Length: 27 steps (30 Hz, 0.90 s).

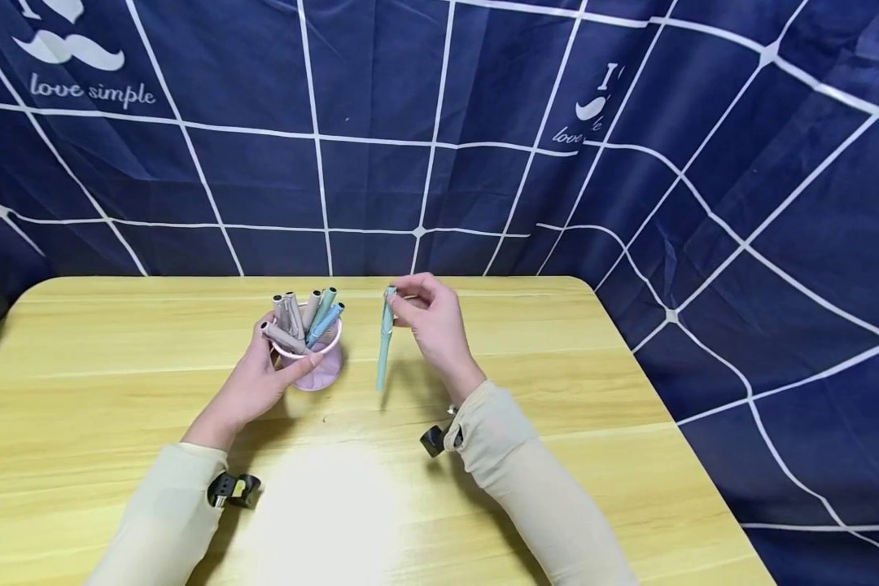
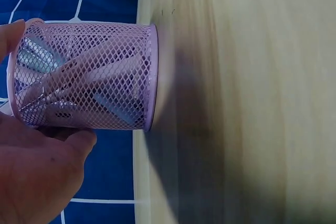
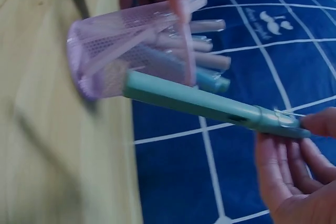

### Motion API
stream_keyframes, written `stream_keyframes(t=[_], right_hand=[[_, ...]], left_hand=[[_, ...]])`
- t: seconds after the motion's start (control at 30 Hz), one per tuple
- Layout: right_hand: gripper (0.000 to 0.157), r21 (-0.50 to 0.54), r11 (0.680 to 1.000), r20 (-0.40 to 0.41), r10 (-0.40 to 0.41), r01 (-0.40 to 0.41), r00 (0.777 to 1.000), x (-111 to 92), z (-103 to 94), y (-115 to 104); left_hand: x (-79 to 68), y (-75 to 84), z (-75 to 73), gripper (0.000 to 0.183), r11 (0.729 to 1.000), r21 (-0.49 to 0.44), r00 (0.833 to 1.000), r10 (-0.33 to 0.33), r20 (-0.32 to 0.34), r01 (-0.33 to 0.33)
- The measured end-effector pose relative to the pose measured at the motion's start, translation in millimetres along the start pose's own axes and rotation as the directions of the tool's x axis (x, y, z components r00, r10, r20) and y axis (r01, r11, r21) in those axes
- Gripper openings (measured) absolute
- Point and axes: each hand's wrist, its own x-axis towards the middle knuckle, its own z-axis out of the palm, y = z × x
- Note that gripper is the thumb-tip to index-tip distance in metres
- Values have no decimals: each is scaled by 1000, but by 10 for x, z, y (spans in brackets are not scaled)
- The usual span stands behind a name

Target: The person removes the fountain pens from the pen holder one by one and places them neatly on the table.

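Note:
A pink mesh pen cup (image 1: pixel 321 373) stands on the table, filled with several grey, green and blue capped pens (image 1: pixel 293 316). My left hand (image 1: pixel 255 381) grips the cup from the left, its thumb on the near side by the rim; some of its fingers are hidden behind the cup. To the right of the cup, my right hand (image 1: pixel 432 321) pinches a mint-green pen (image 3: pixel 184 100) at its clip end between thumb and fingers. That pen hangs nearly upright in the head view, its free end pointing down above the table.
The light wood table (image 1: pixel 557 456) ends at a back edge before a dark blue curtain (image 1: pixel 381 179) with white grid lines, which also runs along the right side. Black wrist devices (image 1: pixel 234 491) sit at both cuffs. A bright glare lies on the tabletop near the front.

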Motion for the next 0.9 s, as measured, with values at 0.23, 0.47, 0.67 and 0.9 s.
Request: stream_keyframes(t=[0.23,0.47,0.67,0.9], right_hand=[[11,-317,915,63,283,-250,957,37,35,292],[9,-490,812,30,381,-319,924,68,76,488],[4,-604,727,7,414,-326,910,153,89,623],[3,-761,598,8,397,-252,918,202,77,732]], left_hand=[[-8,-24,17,93,999,-6,999,-36,-9,36],[-6,-42,43,91,1000,0,1000,-24,-6,24],[-2,-37,41,90,1000,3,1000,-3,-9,3],[-7,-20,19,91,1000,16,1000,-3,-3,3]])
